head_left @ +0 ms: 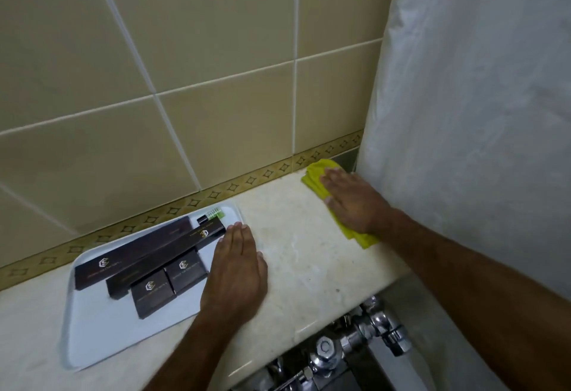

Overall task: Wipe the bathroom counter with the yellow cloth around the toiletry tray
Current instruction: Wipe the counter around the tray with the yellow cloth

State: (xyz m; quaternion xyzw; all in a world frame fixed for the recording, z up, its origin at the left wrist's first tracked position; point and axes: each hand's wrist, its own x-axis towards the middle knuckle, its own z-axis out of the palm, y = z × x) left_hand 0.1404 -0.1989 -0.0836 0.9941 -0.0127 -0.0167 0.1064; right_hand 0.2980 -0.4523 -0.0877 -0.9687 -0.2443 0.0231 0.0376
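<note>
In the head camera view, the right hand (pixel 352 202) lies flat with its fingers spread and pressed down on the yellow cloth (pixel 321 179), which sits at the far right end of the marble counter (pixel 296 254), at about 2 o'clock from the middle of the picture, close to the white shower curtain (pixel 463 143). The cloth is folded and its long axis runs from 11 o'clock to 5 o'clock, along the hand. The left hand (pixel 236 270) is open and flat too and holds nothing; its palm rests on the right edge of the white toiletry tray (pixel 92 329), partly on the bare counter. The tray lies toward 8 o'clock from the cloth, well apart from it, with a stretch of bare marble between them, so I judge the next stroke must travel from the cloth toward the tray, and the right hand is the one to make it. The dark toiletry boxes (pixel 148 254) lie on the tray. The hand covers the middle of the cloth, and the counter is cut off at the left. The chrome pipe fittings (pixel 355 338) below the counter edge are only partly seen.
</note>
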